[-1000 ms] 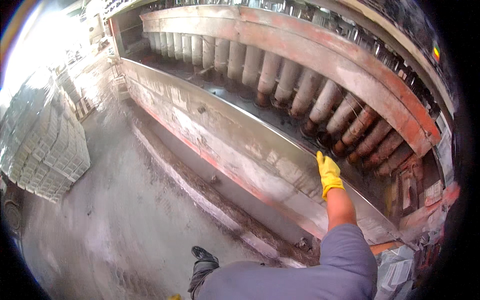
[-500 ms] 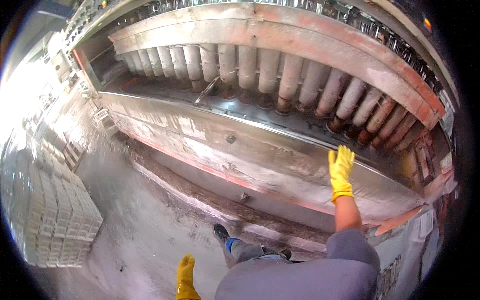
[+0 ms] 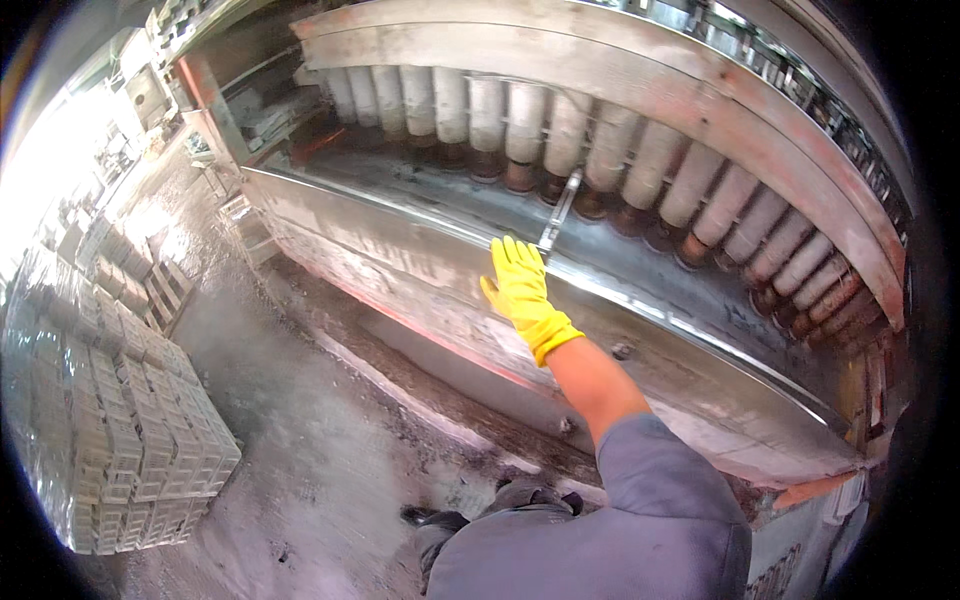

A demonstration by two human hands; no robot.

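My right hand [image 3: 520, 293], in a yellow rubber glove, reaches forward over the near wall of a long metal trough [image 3: 690, 335]. Its fingers are stretched out with the thumb apart, and nothing shows in the grasp. The fingertips lie at the shiny rim; whether they press on it I cannot tell. Just beyond them a narrow metal bar [image 3: 560, 212] slants across the trough. Behind it hangs a curved row of whitish upright cylinders [image 3: 527, 120], with darker lower ends in the trough. My left hand is out of the picture.
A pale, stained beam [image 3: 560, 38] runs above the cylinders. At the left stands a wrapped stack of light blocks [image 3: 150, 440], with a wooden pallet [image 3: 167, 293] behind it. A raised ledge [image 3: 400, 385] borders the wet grey floor [image 3: 300, 440] along the machine's base.
My right hand has moved leftward along the trough's rim, beside the metal bar. My gloved left hand has left the view. The machine appears shifted as my head moved.
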